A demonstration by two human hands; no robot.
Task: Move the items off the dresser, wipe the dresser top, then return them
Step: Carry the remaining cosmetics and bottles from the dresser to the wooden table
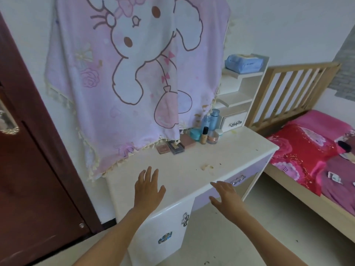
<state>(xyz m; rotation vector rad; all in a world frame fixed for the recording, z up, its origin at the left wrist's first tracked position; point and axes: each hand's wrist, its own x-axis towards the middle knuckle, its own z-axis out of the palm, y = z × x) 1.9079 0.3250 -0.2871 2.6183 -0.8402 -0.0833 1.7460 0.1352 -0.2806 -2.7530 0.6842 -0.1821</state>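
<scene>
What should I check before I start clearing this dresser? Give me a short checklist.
1. Hands free: left hand and right hand are open and hold nothing. Ok.
2. Items steady: blue bottles and foundation bottle stand upright at the back. Ok.
3. Clear reach to the compacts: the pink blanket fringe hangs down to them. Not ok.
4. Wiping cloth ready: none in view; a wipes pack sits on the top shelf. Cannot tell.
5. Dresser top clean: crumbs lie near the front. Not ok.
</scene>
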